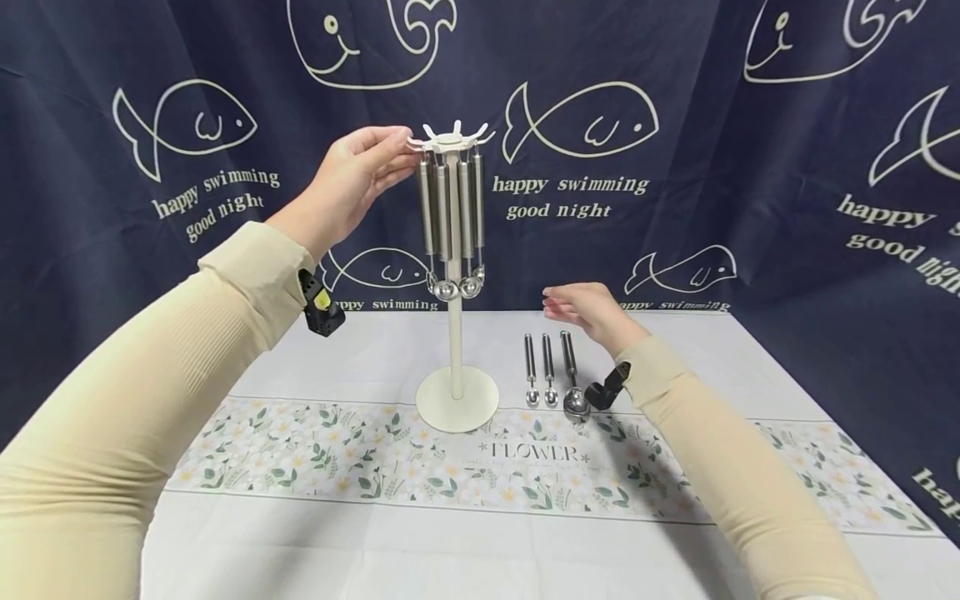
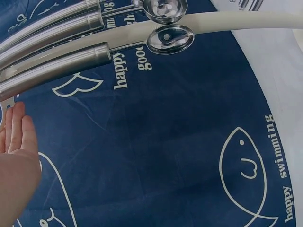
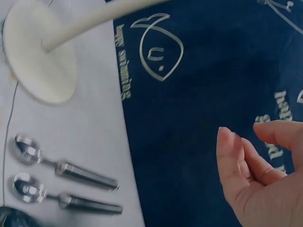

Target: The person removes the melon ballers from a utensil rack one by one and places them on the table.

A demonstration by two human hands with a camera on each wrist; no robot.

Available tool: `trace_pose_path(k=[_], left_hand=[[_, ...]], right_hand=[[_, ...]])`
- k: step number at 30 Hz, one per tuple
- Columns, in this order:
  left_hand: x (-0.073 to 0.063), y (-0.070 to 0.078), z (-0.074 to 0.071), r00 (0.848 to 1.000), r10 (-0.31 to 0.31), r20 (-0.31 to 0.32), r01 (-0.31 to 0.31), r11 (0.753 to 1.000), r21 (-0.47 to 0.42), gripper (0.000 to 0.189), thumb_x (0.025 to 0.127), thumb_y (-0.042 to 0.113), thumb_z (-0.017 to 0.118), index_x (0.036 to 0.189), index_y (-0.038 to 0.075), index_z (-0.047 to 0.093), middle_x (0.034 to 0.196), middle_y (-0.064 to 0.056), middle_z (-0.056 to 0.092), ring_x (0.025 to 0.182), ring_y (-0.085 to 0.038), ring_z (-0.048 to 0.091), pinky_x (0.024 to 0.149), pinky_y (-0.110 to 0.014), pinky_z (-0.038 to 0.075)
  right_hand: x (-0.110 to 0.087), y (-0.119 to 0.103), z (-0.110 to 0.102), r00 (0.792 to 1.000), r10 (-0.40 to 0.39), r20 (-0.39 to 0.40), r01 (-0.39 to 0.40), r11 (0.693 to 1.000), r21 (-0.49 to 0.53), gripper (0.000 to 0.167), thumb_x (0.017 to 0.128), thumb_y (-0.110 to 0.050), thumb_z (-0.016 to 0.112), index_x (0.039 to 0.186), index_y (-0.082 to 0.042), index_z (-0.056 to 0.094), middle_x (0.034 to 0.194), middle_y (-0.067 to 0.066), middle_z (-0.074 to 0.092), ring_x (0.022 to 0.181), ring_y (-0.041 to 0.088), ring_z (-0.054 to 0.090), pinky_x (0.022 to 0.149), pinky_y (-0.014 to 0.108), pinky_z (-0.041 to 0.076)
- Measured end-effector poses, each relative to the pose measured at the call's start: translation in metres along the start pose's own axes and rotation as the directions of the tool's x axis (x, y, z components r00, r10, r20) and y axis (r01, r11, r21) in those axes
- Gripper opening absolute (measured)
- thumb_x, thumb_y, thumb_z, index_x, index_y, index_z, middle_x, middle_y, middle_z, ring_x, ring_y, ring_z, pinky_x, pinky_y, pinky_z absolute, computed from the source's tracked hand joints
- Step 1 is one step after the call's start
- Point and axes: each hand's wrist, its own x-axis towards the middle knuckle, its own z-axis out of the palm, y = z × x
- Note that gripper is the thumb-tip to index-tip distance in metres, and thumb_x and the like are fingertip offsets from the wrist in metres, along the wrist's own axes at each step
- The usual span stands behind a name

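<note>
A cream utensil rack (image 1: pixel 455 333) with a round base and a ring of hooks stands upright on the table. My left hand (image 1: pixel 363 171) pinches the tip of a hook at its left side; in the left wrist view the fingers (image 2: pixel 16 127) reach up beside the top ring. Several steel scoops (image 1: pixel 444 212) hang from the hooks, bowls downward. My right hand (image 1: pixel 592 312) hovers above the table with loosely bent fingers and holds nothing. Below it lie two small steel spoons (image 1: pixel 531 367) and one larger steel scoop (image 1: pixel 573 396), side by side, handles pointing away.
A white table (image 1: pixel 337 542) carries a printed flower band (image 1: pixel 315 450) with the word FLOWER. Behind it hangs a dark blue curtain (image 1: pixel 465 50) with white fish drawings and lettering. Each wrist wears a small black camera (image 1: pixel 321 304).
</note>
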Motion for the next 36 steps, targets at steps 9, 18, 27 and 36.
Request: trace_pose_path(k=[9, 18, 27, 36], left_hand=[[0.0, -0.001, -0.002, 1.0, 0.028, -0.007, -0.027, 0.999, 0.023, 0.018, 0.097, 0.012, 0.059, 0.114, 0.004, 0.057, 0.101, -0.001, 0.067, 0.108, -0.016, 0.063, 0.109, -0.027, 0.044], [0.001, 0.0, 0.0, 1.0, 0.013, -0.024, -0.013, 1.0, -0.009, 0.031, 0.097, 0.011, 0.059, 0.126, 0.0, 0.053, 0.098, -0.001, 0.067, 0.099, -0.014, 0.064, 0.109, -0.027, 0.044], [0.0, 0.0, 0.0, 1.0, 0.027, -0.015, -0.027, 1.0, 0.0, 0.02, 0.095, 0.01, 0.061, 0.113, 0.005, 0.056, 0.097, -0.001, 0.069, 0.105, -0.017, 0.063, 0.11, -0.028, 0.043], [-0.001, 0.0, 0.001, 1.0, 0.027, -0.014, -0.027, 1.0, -0.002, 0.013, 0.096, 0.008, 0.06, 0.108, 0.007, 0.056, 0.097, -0.001, 0.068, 0.106, -0.018, 0.063, 0.109, -0.028, 0.044]], right_hand=[[-0.012, -0.031, 0.034, 0.992, -0.092, 0.087, 0.09, 0.995, 0.033, 0.037, 0.093, -0.004, 0.062, 0.125, 0.01, 0.052, 0.083, 0.006, 0.068, 0.077, 0.016, 0.07, 0.081, 0.025, 0.06], [-0.021, -0.054, 0.064, 0.941, -0.26, 0.216, 0.256, 0.966, 0.045, 0.038, 0.096, -0.011, 0.06, 0.128, 0.008, 0.053, 0.101, 0.01, 0.068, 0.094, 0.019, 0.068, 0.094, 0.031, 0.056], [-0.026, -0.064, 0.083, 0.879, -0.355, 0.317, 0.366, 0.93, 0.025, 0.038, 0.101, -0.01, 0.051, 0.134, 0.009, 0.049, 0.103, 0.004, 0.065, 0.096, 0.013, 0.065, 0.102, 0.033, 0.051], [-0.024, -0.068, 0.089, 0.86, -0.406, 0.309, 0.406, 0.911, 0.068, 0.033, 0.1, -0.004, 0.05, 0.13, 0.011, 0.052, 0.094, 0.0, 0.069, 0.089, 0.013, 0.066, 0.101, 0.034, 0.051]])
